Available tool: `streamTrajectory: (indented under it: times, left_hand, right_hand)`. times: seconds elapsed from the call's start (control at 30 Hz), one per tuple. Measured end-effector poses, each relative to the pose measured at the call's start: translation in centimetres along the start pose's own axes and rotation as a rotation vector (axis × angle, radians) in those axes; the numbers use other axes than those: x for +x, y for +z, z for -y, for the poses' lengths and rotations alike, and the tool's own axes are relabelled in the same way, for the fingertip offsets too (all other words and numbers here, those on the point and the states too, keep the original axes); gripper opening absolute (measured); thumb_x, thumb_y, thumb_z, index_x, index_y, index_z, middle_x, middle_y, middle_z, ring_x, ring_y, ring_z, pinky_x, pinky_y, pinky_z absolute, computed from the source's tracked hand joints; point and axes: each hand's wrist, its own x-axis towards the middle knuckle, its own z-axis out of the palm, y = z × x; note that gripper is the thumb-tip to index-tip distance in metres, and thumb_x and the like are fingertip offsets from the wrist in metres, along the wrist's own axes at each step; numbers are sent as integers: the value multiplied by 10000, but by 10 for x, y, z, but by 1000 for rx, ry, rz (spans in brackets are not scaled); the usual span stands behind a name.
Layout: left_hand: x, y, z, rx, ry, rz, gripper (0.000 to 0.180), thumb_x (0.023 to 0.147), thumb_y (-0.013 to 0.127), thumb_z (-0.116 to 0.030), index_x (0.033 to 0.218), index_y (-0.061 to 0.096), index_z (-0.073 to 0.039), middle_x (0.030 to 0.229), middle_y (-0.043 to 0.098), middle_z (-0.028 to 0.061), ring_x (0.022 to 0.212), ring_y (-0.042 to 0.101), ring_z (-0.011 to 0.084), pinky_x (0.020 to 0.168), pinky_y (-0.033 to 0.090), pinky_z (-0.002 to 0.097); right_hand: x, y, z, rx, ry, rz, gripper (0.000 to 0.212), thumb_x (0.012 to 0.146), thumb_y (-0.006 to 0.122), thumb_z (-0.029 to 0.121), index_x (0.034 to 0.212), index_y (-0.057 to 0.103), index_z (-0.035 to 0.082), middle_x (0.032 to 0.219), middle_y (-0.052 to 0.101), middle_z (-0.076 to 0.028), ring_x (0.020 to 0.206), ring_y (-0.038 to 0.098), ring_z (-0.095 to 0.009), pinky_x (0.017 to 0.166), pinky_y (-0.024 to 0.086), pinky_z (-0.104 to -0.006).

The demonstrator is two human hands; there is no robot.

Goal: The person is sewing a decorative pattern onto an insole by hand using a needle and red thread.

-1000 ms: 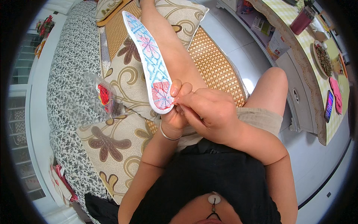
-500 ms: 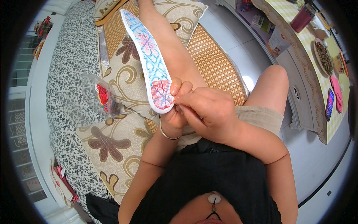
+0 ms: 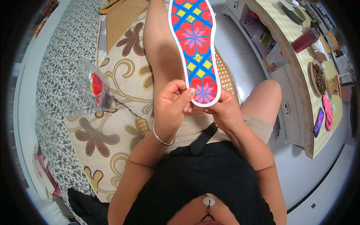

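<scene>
An embroidered insole (image 3: 198, 71), white-rimmed, with red flowers, yellow diamonds and blue lines, is held up over my lap with its heel toward me. My left hand (image 3: 171, 107) grips the left edge of the heel, thumb on the patterned face and fingers behind. At the heel's lower right my right hand (image 3: 227, 111) is closed, its fingertips tucked behind the rim. What those fingertips pinch is hidden by the insole; no needle or thread can be made out.
To the left, a clear plastic bag (image 3: 96, 86) with red thread lies on a patterned cushion (image 3: 120, 80). At right stands a table (image 3: 318, 144) with a checked cloth, bearing a phone (image 3: 318, 122), a pink cloth (image 3: 327, 112), a plate (image 3: 313, 83) and a dark red cup (image 3: 305, 40).
The insole has been turned from its thread-crossed back to its patterned face and moved right. My left hand now grips its left edge; my right hand has gone from the near side to behind the heel.
</scene>
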Motion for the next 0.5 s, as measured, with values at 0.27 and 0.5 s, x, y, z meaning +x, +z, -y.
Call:
streamTrajectory:
  times: [0.27, 0.5]
  left_hand:
    - [-5, 3, -5, 111, 38, -7, 52, 880, 584, -29, 904, 559, 10, 694, 564, 1, 541, 448, 12, 486, 369, 156]
    - [-7, 1, -1, 89, 30, 41, 55, 882, 579, -23, 915, 555, 14, 701, 569, 6, 553, 451, 12, 493, 378, 158]
  right_hand:
    - [1, -5, -4, 44, 34, 26, 142, 820, 638, 39, 960, 619, 20, 805, 641, -21, 657, 539, -70, 554, 406, -202]
    - [-1, -8, -3, 75, 38, 51, 140, 819, 644, 54, 951, 608, 25, 809, 635, -26, 612, 513, -73, 525, 374, -199]
